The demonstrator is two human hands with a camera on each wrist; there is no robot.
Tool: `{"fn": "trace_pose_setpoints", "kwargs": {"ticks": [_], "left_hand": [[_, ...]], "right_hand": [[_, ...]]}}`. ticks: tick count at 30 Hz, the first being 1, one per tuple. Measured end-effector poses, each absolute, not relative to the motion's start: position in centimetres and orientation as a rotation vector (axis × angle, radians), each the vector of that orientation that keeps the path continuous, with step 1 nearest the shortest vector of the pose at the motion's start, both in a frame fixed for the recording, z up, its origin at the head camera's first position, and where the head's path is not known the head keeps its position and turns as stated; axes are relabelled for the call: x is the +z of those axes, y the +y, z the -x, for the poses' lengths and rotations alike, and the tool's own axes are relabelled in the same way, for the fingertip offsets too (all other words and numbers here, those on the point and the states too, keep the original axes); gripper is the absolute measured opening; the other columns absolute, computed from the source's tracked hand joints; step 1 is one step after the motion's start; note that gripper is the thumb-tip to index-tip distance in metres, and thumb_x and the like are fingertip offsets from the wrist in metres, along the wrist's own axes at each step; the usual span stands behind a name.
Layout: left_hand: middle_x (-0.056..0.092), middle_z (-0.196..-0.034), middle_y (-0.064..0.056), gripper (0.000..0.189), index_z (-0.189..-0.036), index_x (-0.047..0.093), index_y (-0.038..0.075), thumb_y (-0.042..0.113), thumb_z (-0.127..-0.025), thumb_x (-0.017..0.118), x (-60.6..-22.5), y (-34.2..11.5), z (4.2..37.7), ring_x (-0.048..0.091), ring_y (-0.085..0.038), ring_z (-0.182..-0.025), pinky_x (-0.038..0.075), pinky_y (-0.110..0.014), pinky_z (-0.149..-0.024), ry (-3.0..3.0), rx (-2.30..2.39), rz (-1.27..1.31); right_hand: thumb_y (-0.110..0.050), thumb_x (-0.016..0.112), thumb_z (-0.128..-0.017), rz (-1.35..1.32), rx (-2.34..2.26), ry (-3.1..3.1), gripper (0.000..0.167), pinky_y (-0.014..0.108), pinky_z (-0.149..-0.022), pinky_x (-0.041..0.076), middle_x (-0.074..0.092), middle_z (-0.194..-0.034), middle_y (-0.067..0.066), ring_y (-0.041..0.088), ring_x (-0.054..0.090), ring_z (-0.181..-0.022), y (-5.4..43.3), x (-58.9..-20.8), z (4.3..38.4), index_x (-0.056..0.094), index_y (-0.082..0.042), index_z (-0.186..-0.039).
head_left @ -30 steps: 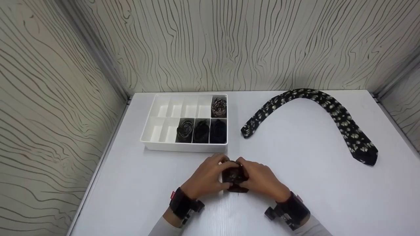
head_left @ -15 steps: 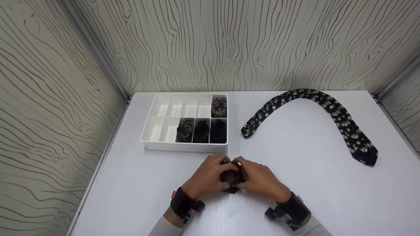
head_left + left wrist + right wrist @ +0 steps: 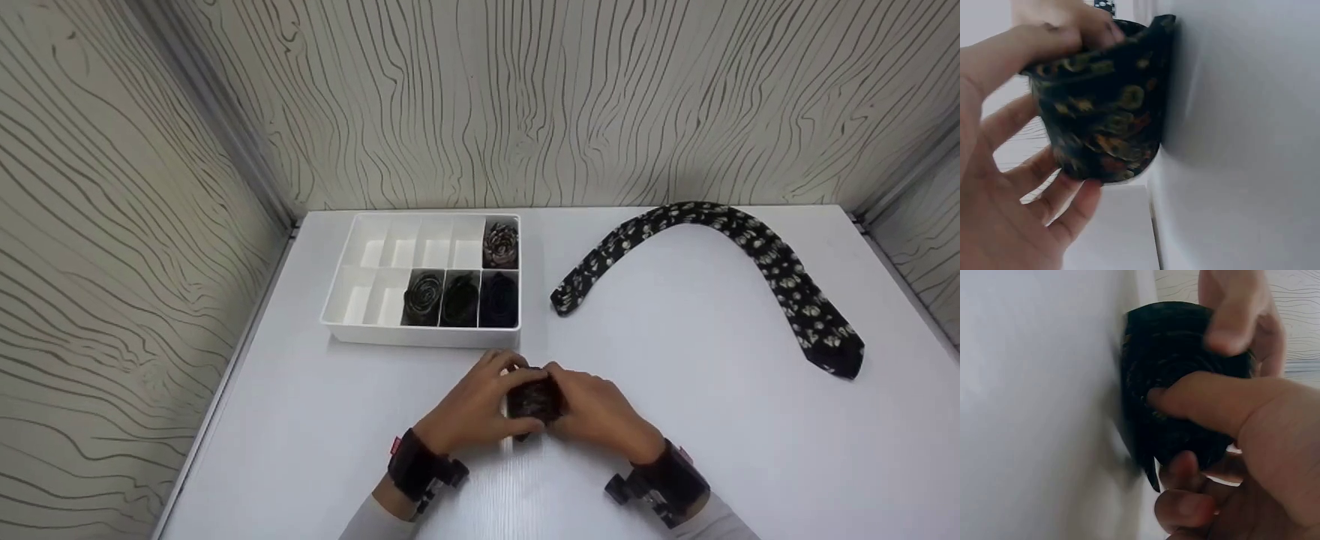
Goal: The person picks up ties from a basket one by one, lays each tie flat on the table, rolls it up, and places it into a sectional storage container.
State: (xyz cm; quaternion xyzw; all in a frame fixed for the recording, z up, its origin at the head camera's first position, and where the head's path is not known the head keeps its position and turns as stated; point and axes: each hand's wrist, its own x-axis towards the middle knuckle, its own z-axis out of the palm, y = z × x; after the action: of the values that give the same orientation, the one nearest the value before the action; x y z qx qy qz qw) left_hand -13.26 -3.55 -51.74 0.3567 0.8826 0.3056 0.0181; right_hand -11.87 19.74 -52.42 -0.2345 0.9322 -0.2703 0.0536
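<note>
Between my two hands is a rolled necktie, dark, with a yellow and orange pattern on its outer side in the left wrist view. My left hand curls round its left side, thumb near, fingers on the far side. From the right, my right hand grips the roll; in the right wrist view its thumb presses on the coiled end of the necktie. A loose tail of the fabric sticks out at the bottom there. The roll stands close to the white tabletop; the hands hide part of it.
A white divided box stands beyond the hands. Its right-hand compartments hold several rolled neckties, including a brownish one and a navy one. A black floral necktie lies in an arc at the right. Patterned panels enclose the table.
The rolled necktie has turned between my hands, and its loose tail has shifted from the right side toward the left. My fingers and thumbs have changed place slightly on it.
</note>
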Motion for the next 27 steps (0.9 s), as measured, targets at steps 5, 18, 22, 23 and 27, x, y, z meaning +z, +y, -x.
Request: {"fn": "trace_pose_setpoints", "kwargs": {"ticks": [5, 18, 22, 23, 27], "left_hand": [[0.052, -0.135, -0.003, 0.054, -0.151, 0.06, 0.031, 0.055, -0.103, 0.063, -52.1, -4.1, 13.0, 0.05, -0.018, -0.126, 0.052, -0.039, -0.105, 2.676, 1.086, -0.939], [0.074, -0.094, -0.001, 0.041, -0.138, 0.059, 0.004, 0.034, -0.109, 0.06, -52.7, -3.5, 12.5, 0.062, -0.004, -0.07, 0.054, -0.023, -0.066, 2.427, 1.404, -0.517], [0.078, -0.108, -0.01, 0.048, -0.144, 0.058, 0.003, 0.036, -0.109, 0.059, -52.8, -3.1, 12.4, 0.072, -0.012, -0.09, 0.058, -0.029, -0.079, 2.405, 1.473, -0.465], [0.078, -0.112, -0.012, 0.05, -0.145, 0.057, 0.003, 0.038, -0.109, 0.06, -52.8, -3.0, 12.5, 0.074, -0.016, -0.095, 0.059, -0.032, -0.083, 2.388, 1.5, -0.441], [0.077, -0.122, -0.016, 0.061, -0.147, 0.055, 0.003, 0.045, -0.104, 0.066, -52.8, -2.5, 12.6, 0.075, -0.025, -0.112, 0.059, -0.043, -0.097, 2.33, 1.608, -0.34]], "right_hand": [[-0.016, 0.086, -0.08, 0.68, -0.903, 2.784, 0.05, 0.054, -0.084, 0.06, 0.077, -0.105, 0.014, 0.035, 0.074, -0.097, 20.1, -52.8, 11.9, 0.06, -0.011, -0.123], [0.002, 0.082, -0.071, 0.614, -1.073, 2.729, 0.062, 0.037, -0.08, 0.056, 0.076, -0.107, 0.011, 0.022, 0.068, -0.092, 20.2, -53.2, 12.0, 0.061, -0.009, -0.128], [0.011, 0.077, -0.071, 0.64, -1.043, 2.798, 0.064, 0.032, -0.075, 0.052, 0.075, -0.105, 0.009, 0.017, 0.064, -0.088, 20.0, -52.8, 11.9, 0.06, -0.009, -0.129], [0.013, 0.076, -0.07, 0.648, -1.034, 2.815, 0.065, 0.031, -0.075, 0.052, 0.075, -0.105, 0.009, 0.016, 0.063, -0.088, 20.0, -52.8, 11.9, 0.06, -0.009, -0.129], [0.015, 0.076, -0.07, 0.682, -1.024, 2.874, 0.069, 0.029, -0.072, 0.049, 0.073, -0.103, 0.005, 0.013, 0.058, -0.083, 19.6, -52.4, 11.7, 0.059, -0.01, -0.131]]}}
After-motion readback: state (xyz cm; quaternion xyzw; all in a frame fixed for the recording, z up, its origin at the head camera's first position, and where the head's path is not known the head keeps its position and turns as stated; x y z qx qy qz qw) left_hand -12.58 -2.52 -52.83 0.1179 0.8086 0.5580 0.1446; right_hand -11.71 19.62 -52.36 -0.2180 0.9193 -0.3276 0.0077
